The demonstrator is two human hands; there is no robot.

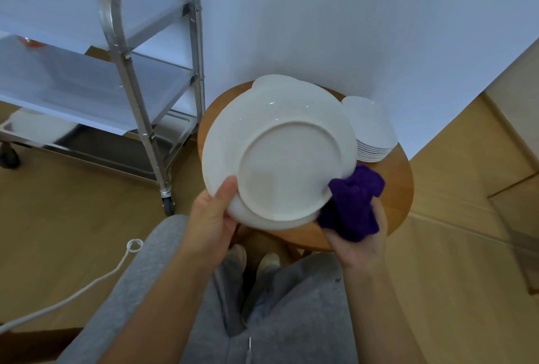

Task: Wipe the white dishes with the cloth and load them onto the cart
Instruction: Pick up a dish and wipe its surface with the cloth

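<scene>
Head view shows our left hand [214,219] pinching the upturned white plate [280,153] at its seven o'clock rim; our right hand [357,236] grips the purple cloth [353,203] at four. We'd sweep clockwise, firmly.

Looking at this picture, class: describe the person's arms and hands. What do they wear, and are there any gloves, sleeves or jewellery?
Both forearms are bare, with no sleeves in view. The left hand and right hand wear no gloves, and no rings, watch or bracelet can be seen. Nails look short and unpainted. Below them, the person wears grey trousers.
</scene>
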